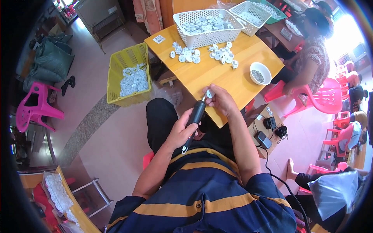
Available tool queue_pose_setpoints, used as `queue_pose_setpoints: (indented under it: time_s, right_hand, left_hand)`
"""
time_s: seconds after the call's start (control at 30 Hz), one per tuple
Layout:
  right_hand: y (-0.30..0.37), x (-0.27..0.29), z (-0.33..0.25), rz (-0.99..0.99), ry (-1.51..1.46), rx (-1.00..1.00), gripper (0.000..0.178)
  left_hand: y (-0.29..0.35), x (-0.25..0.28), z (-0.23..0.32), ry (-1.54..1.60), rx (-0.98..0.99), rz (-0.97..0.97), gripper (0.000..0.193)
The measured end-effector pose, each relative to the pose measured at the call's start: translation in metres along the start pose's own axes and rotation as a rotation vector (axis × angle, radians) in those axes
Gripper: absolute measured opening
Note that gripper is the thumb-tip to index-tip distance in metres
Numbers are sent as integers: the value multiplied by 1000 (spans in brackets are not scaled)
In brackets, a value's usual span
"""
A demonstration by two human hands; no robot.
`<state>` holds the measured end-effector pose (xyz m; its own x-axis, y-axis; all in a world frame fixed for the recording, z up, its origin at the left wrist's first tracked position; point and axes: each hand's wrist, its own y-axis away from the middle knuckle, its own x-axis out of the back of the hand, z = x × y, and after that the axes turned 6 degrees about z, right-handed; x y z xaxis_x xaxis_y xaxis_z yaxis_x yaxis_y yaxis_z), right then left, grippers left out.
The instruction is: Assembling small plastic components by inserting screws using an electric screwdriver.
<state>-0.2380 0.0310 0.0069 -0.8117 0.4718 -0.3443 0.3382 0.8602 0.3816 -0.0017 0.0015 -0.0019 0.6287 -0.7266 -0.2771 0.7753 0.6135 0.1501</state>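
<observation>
My left hand (179, 131) is wrapped round a black electric screwdriver (197, 113), its tip pointing up and away from me. In my right hand (223, 101), a small round white plastic part (210, 93) is pinched at the table's near edge. The screwdriver's tip meets that part or lies right beside it; my fingers partly hide the contact. Two loose groups of similar white parts, a left pile (186, 53) and a right pile (223, 54), lie farther off on the wooden table (182, 79). A white bowl (267, 66) with small grey metal pieces stands at the right.
A white basket (190, 40) full of white parts stands at the table's back, beside a smaller white basket (260, 20). On the floor at left is a yellow crate (112, 87) holding more. Black adapters (269, 123) and a cable lie right; a person (312, 58) sits beyond.
</observation>
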Motion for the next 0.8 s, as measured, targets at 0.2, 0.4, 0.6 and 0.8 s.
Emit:
queue_pose_setpoints:
  time_s: [0.2,0.4,0.6,0.8]
  right_hand:
    - [-1,1,0,-3,-1,9,28]
    - [-6,1,3,18,-6,75,22]
    - [-3,-1,1,71,127,160,20]
    - [3,4,-3,32,226,157,21]
  left_hand:
    - [2,-1,3,-26,13,-12,57]
    - [1,-1,4,-30,5,-17,56]
    - [2,-1,7,-8,56,-17,55]
    - [2,0,3,-35,75,-29,54]
